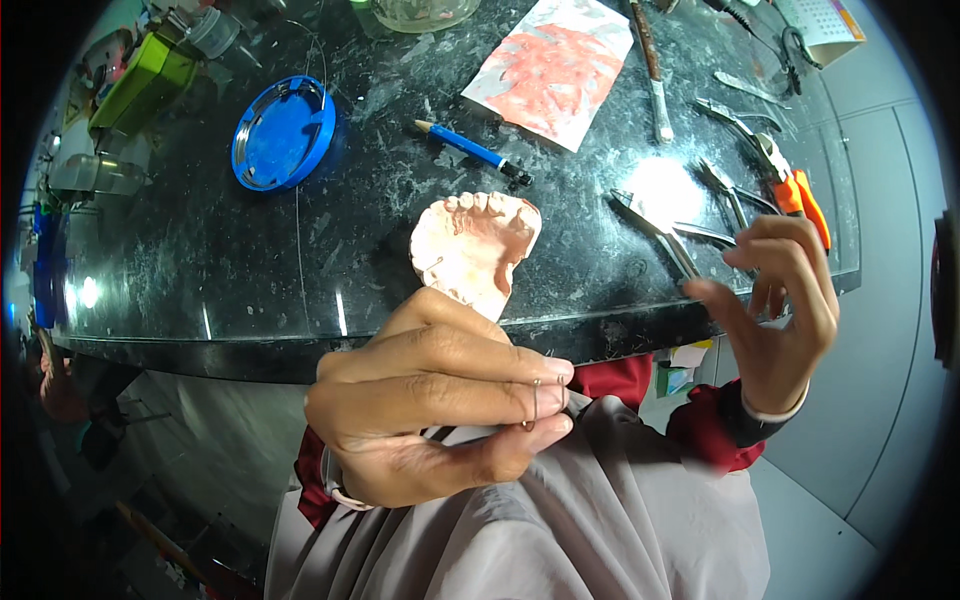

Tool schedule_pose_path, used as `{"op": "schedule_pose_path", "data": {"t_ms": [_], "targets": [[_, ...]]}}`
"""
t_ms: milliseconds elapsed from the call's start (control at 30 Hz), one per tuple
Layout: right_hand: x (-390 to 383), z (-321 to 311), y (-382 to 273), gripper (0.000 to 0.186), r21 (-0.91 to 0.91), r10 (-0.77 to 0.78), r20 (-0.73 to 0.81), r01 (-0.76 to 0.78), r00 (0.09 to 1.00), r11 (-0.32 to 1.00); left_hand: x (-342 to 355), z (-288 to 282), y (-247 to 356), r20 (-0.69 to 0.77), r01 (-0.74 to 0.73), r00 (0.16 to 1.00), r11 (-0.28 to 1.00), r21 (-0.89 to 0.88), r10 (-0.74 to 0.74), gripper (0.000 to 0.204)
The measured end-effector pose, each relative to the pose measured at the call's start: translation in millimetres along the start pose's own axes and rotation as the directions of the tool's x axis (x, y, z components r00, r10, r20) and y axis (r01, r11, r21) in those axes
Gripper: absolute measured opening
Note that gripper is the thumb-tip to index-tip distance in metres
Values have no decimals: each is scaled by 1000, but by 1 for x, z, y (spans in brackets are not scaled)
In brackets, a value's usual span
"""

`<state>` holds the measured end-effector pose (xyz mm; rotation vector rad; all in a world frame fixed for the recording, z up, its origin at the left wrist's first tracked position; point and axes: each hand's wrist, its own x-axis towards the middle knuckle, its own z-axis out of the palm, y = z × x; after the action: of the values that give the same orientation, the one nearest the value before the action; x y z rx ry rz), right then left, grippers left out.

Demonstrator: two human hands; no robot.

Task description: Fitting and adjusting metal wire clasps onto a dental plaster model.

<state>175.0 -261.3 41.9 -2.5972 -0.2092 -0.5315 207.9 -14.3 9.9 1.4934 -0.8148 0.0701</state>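
Observation:
My left hand is in front of the table edge, thumb and fingertips pinched on a small bent wire. Just beyond its knuckles is a pale pink dental cast with a row of teeth along its far rim. The hand hides the cast's near part, and I cannot tell whether they touch. Over the table's right edge, my right hand has its fingers curved and apart, with nothing visible between them. Nearest to it are metal pliers, more pliers and orange-handled pliers.
On the black table lie a blue pencil, a round blue lid, pink-smeared paper and a long-handled tool. A glass jar stands at the back; a green container is far left.

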Motion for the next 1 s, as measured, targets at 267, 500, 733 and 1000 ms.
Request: {"op": "schedule_pose_path", "data": {"t_ms": [267, 500, 733, 1000], "targets": [[2, -6, 65, 17, -260, -25, 29, 32, 999, 965, -2, 7, 2, -28, -34, 999, 998, -53, 32, 17], [9, -7, 75, 16, -287, -236, 70, 246, 969, 926, 0, 9, -1, 50, -86, 995, 993, -85, 90, 21], [-6, -3, 16, 46, 674, -403, 154, 203, 902, 711, 3, 23, 5, 31, -53, 998, 988, -148, 59, 17], [-3, 6, 22, 21, 802, -482, 253, 96, 839, 589, -1, 30, 14, 13, 37, 999, 994, -104, -36, 17]]}}
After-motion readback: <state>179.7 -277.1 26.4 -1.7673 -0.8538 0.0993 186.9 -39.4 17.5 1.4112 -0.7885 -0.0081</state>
